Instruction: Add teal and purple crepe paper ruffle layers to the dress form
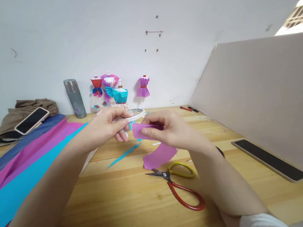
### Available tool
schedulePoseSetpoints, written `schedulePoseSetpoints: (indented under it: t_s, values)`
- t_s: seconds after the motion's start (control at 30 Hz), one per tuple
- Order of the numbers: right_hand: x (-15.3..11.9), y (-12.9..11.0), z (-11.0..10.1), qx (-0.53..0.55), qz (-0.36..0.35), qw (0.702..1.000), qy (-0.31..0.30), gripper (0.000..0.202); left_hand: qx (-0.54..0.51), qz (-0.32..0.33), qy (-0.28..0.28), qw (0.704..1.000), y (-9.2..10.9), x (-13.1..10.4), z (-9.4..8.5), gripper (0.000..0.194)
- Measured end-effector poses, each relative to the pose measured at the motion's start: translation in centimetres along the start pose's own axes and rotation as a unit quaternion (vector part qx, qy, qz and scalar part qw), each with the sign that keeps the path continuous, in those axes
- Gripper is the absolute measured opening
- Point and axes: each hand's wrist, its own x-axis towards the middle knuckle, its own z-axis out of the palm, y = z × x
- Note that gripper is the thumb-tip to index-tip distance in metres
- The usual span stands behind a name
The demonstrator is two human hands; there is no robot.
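Note:
My left hand [109, 124] pinches a white roll of tape [139, 114] between thumb and fingers, above the table. Close by on its right, my right hand [167, 126] grips a piece of purple paper [138, 131], its thumb on top. Below that hand a second, curved purple paper piece [158, 157] lies on the wood. Scissors [165, 175] with one yellow and one red handle rest just in front of it, blades partly apart. A thin blue paper strip [125, 154] lies below my left hand.
Small paper-dressed figures [120, 96] stand against the wall, beside a grey flask [75, 99]. Coloured sheets [33, 163] spread along the left, with a phone [32, 120] on brown cloth [19, 115] behind. On the right are a long black-topped object [269, 159], pens [186, 108] and a pale upright panel [268, 96].

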Motion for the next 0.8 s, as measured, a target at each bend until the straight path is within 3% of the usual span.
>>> schedulePoseSetpoints:
  t_s: [0.17, 0.4, 0.57, 0.7, 0.8]
  values:
    - [-0.1, 0.6, -0.1, -0.007, -0.049, 0.998, -0.044, 0.021, -0.007, -0.001, -0.008, 1.0, -0.2, 0.1, 0.2, 0.015]
    - [-0.2, 0.7, -0.5, -0.039, -0.048, 0.998, -0.026, 0.013, 0.007, 0.009, 0.025, 1.0, -0.5, 0.4, 0.7, 0.009]
    - [-0.1, 0.4, -0.4, -0.032, -0.052, 0.998, -0.008, 0.018, 0.003, 0.037, 0.049, 0.998, -0.7, 0.4, 1.0, 0.041]
    - [0.0, 0.6, -0.2, -0.012, -0.046, 0.999, 0.021, 0.024, 0.01, 0.045, 0.05, 0.998, -1.0, 0.4, 1.1, 0.034]
    - [0.1, 0.5, -0.2, 0.008, -0.05, 0.999, -0.003, 0.02, 0.005, 0.061, 0.053, 0.997, -1.2, 0.6, 1.2, 0.032]
